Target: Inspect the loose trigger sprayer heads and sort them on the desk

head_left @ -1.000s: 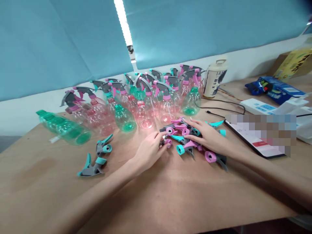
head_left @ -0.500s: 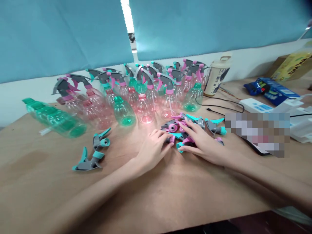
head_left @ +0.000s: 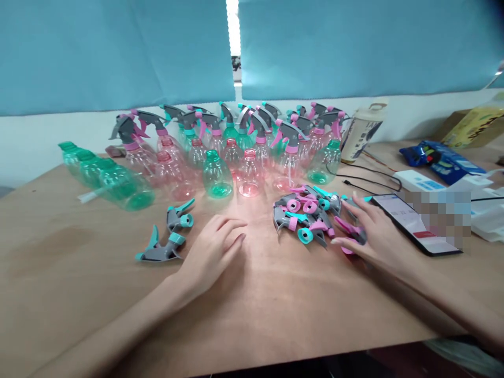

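Observation:
My left hand (head_left: 214,249) hovers low over the table with fingers apart and nothing in it, right of two loose teal-and-gray spray heads (head_left: 161,249). At the right edge of a pile of pink, teal and gray spray heads (head_left: 311,215), my right hand (head_left: 372,236) is spread over a pink-and-gray spray head (head_left: 354,231), thumb and fingers apart around it. Behind the pile stand several clear pink bottles and green bottles, many with spray heads on. An open pink bottle (head_left: 249,176) and an open green bottle (head_left: 217,176) are in the front row.
A phone (head_left: 417,223) lies right of my right hand. Farther back are a black cable (head_left: 374,176), a tall cream bottle (head_left: 362,131), a blue packet (head_left: 452,160) and a white box (head_left: 419,181). Green bottles (head_left: 114,184) lean in a row at the left.
My left hand has left the pile and moved left. My right hand has shifted to the pile's right side, uncovering the spray heads. The camera view has turned slightly left.

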`<state>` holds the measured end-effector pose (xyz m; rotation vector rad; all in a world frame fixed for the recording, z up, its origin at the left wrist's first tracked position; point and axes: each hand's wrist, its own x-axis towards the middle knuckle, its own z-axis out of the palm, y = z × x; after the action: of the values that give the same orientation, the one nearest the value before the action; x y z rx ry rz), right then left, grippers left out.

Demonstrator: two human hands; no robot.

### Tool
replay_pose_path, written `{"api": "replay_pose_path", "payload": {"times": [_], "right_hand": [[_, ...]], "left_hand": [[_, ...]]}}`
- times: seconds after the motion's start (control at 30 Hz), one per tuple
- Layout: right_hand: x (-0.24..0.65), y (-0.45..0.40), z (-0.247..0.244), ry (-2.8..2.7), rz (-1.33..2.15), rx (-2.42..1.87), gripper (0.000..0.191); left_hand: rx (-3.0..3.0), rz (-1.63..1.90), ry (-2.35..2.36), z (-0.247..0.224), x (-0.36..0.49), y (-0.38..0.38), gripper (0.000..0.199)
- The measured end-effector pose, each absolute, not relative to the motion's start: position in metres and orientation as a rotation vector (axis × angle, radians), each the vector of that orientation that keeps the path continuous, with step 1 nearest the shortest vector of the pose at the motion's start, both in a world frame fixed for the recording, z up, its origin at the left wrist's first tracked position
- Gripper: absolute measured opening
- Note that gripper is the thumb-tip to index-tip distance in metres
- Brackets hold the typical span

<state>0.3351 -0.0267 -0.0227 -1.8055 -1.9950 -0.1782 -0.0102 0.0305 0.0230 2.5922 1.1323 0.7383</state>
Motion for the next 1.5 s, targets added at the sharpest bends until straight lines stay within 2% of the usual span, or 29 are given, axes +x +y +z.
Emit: {"api": "replay_pose_path", "payload": {"times": [0.13, 0.43, 0.7, 0.87, 1.07, 1.27, 1.5], "right_hand": [[0.345, -0.020, -0.036, -1.915, -0.143, -1.980, 0.088], [0.317, -0.004, -0.034, -1.942, 0.042, -1.878, 0.081], [0.302, -0.003, -0.032, -1.823, -0.028, -1.950, 0.072], [0.284, -0.001, -0.023, -1.799, -0.093, -1.842, 0.068], [0.243, -0.003, -0.015, -1.898, -0.144, -1.657, 0.063], [0.197, -0.002, -0.014, -2.234, -0.125, -1.459, 0.053], [0.198, 0.018, -0.022, -2.343, -0.087, -1.451, 0.042]], "left_hand": [[2.557, 0.715, 1.163, 0.021, -0.021, 0.027, 0.019], [2.589, 0.806, 1.140, 0.026, -0.016, 0.018, 0.019], [2.683, 0.855, 1.180, 0.032, -0.037, 0.014, 0.018], [2.689, 0.867, 1.386, 0.030, -0.080, 0.009, 0.016], [2.642, 0.636, 1.746, 0.030, -0.115, 0.010, 0.020], [2.792, 0.455, 2.011, 0.020, -0.109, 0.020, 0.042], [2.768, 0.390, 1.863, 0.019, -0.112, 0.038, 0.027]]}}
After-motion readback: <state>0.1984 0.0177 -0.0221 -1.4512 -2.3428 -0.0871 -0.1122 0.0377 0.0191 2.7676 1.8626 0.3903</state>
